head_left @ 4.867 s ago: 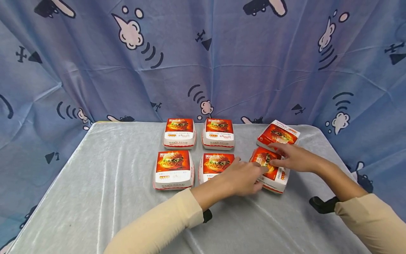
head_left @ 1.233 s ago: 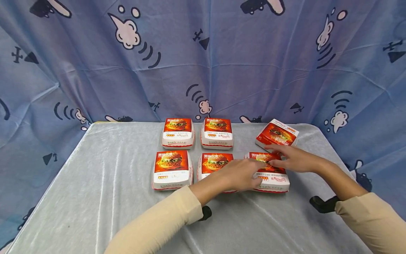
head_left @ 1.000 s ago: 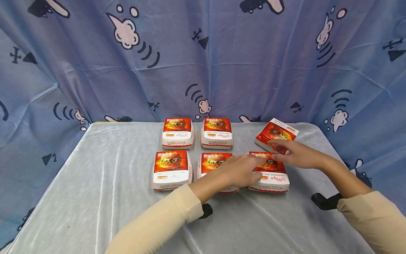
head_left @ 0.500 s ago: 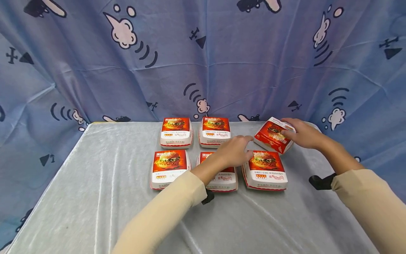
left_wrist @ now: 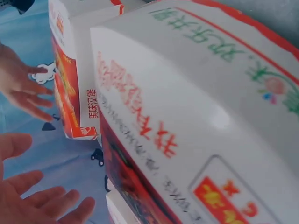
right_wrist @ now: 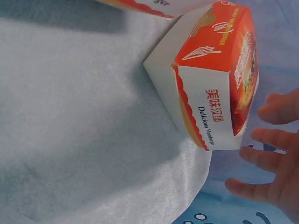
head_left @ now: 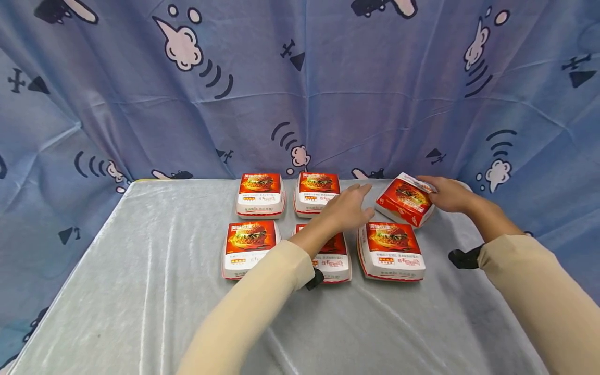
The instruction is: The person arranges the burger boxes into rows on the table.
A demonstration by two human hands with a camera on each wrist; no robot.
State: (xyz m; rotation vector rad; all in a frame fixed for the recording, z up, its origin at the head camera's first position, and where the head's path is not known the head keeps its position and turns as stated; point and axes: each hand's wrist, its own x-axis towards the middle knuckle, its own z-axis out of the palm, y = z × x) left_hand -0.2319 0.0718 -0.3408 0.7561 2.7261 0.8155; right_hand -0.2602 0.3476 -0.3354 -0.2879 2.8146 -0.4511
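At the back right, a burger box [head_left: 407, 200] with a red burger-print lid stands turned at an angle. My right hand [head_left: 447, 194] is at its far right corner, and in the right wrist view the spread fingers [right_wrist: 261, 158] are beside the lid. Its front corner comes close to the front right burger box [head_left: 392, 245], which sits square. My left hand [head_left: 347, 208] hovers over the space between the middle and right boxes, fingers extended, holding nothing. In the left wrist view its fingers [left_wrist: 51, 196] are apart from the boxes.
More burger boxes form two rows: back left [head_left: 260, 195], back middle [head_left: 316, 194], front left [head_left: 250, 247] and front middle [head_left: 334, 260], partly hidden by the left arm. A grey cloth covers the table [head_left: 117, 291]. A blue patterned curtain [head_left: 262, 78] hangs behind.
The front right box has turned from slanted to square. Both hands have left it: the right moved back to the angled box's far corner, the left up and away. The angled box shifted slightly.
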